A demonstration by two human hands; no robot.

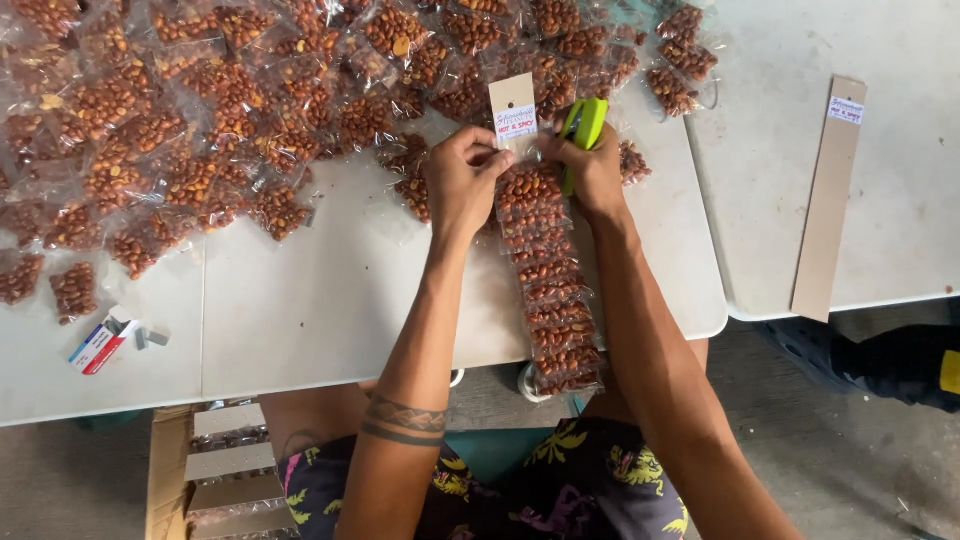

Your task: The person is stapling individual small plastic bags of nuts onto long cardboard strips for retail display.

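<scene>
A long cardboard strip loaded with small clear packets of roasted peanuts lies across the white table, its long axis running from the table's near edge toward the far side, tilted slightly so that the far end leans left. Its far end, a bare tan header with a small printed label, points away from the person; its near end hangs just over the near edge of the table, close to the near right corner. The left hand sits just left of the strip's far part, fingers curled in and pinching a packet against the card right below the header. The right hand is just right of the same spot, wrapped around a lime-green stapler whose nose rests at the strip's right edge; both hands touch the strip, which runs between the two forearms. A heap of loose peanut packets covers the far left part of the table and spreads along its far edge. Near the left end of the near edge lie a small staple box and grey staple bars. A second, bare cardboard strip lies on the adjoining table to the right.
</scene>
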